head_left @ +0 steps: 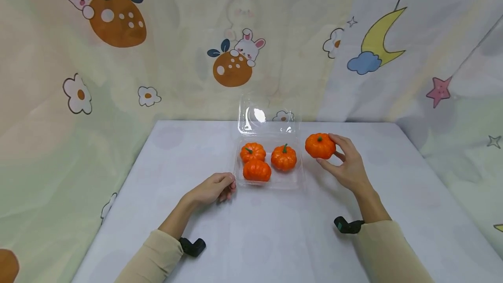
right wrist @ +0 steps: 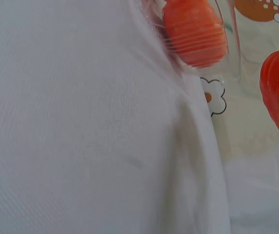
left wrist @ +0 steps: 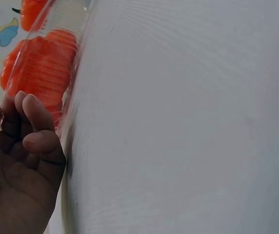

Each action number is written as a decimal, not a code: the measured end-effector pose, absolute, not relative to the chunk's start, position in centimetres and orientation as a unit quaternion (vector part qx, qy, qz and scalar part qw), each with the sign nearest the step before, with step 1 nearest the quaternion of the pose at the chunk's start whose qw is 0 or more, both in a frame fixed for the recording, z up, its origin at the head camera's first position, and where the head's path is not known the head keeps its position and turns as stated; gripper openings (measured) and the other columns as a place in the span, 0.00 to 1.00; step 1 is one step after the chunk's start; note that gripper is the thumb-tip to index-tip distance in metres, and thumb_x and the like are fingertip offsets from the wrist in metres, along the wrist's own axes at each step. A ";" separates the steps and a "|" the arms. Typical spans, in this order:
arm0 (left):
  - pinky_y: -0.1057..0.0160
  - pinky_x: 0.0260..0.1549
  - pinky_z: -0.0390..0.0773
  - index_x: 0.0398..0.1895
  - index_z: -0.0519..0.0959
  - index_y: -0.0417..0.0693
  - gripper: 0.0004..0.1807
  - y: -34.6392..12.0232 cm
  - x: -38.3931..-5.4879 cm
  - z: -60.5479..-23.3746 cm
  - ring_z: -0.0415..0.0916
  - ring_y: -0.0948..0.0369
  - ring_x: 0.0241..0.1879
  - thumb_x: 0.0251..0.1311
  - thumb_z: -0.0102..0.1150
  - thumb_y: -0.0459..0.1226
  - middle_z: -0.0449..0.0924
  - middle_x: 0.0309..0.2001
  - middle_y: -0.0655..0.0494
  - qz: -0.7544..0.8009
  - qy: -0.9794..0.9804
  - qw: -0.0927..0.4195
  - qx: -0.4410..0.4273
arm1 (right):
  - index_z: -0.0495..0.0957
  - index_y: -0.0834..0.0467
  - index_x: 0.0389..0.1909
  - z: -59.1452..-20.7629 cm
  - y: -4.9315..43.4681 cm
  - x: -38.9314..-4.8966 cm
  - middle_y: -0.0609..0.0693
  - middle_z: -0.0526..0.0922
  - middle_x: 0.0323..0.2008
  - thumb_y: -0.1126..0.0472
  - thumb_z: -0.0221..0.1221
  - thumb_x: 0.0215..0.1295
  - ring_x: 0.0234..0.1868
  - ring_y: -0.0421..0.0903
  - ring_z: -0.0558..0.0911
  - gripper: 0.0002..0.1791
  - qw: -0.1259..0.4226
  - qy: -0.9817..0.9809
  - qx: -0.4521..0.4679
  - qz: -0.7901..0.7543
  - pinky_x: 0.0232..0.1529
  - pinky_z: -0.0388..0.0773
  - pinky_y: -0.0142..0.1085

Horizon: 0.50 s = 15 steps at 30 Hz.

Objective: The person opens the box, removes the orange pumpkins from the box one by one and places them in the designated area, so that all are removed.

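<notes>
My right hand (head_left: 347, 167) holds a small orange toy pumpkin (head_left: 319, 146) with a green stem between thumb and fingers, raised off the table to the right of the clear plastic clamshell box (head_left: 288, 182). In the right wrist view, the held pumpkin (right wrist: 276, 95) shows at the right edge, partly cut off. Three more toy pumpkins lie in the box: one at back left (head_left: 253, 152), one at front left (head_left: 257, 171) and one at right (head_left: 284, 158). At the box's left edge, my left hand (head_left: 214, 188) pinches the rim between thumb and curled fingers.
The box's transparent lid (head_left: 269, 117) stands raised at the back. A white-covered table (head_left: 251, 235) lies beneath everything. Behind it hangs a patterned cloth (head_left: 177, 47). A small black camera (head_left: 192, 247) sits on each wrist.
</notes>
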<state>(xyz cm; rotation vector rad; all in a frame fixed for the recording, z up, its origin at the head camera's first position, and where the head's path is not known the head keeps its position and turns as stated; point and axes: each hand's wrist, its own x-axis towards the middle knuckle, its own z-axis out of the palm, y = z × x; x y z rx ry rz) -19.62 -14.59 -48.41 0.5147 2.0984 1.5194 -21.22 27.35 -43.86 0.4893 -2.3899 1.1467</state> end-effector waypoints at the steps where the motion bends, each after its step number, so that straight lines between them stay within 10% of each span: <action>1: 0.67 0.23 0.70 0.39 0.74 0.33 0.20 -14.6 -19.6 -48.4 0.68 0.58 0.25 0.83 0.39 0.41 0.75 0.31 0.48 0.558 0.770 0.247 0.187 | 0.70 0.65 0.70 -43.6 27.3 -21.1 0.63 0.71 0.65 0.73 0.75 0.52 0.65 0.58 0.73 0.42 0.218 -0.865 0.174 0.417 0.52 0.77 0.58; 15: 0.68 0.22 0.67 0.38 0.74 0.35 0.20 -14.6 -19.4 -48.6 0.66 0.59 0.23 0.83 0.39 0.42 0.74 0.28 0.51 0.560 0.766 0.257 0.181 | 0.70 0.57 0.71 -47.1 30.5 -22.7 0.57 0.71 0.66 0.65 0.76 0.55 0.64 0.54 0.72 0.42 0.191 -0.876 0.130 0.422 0.54 0.77 0.52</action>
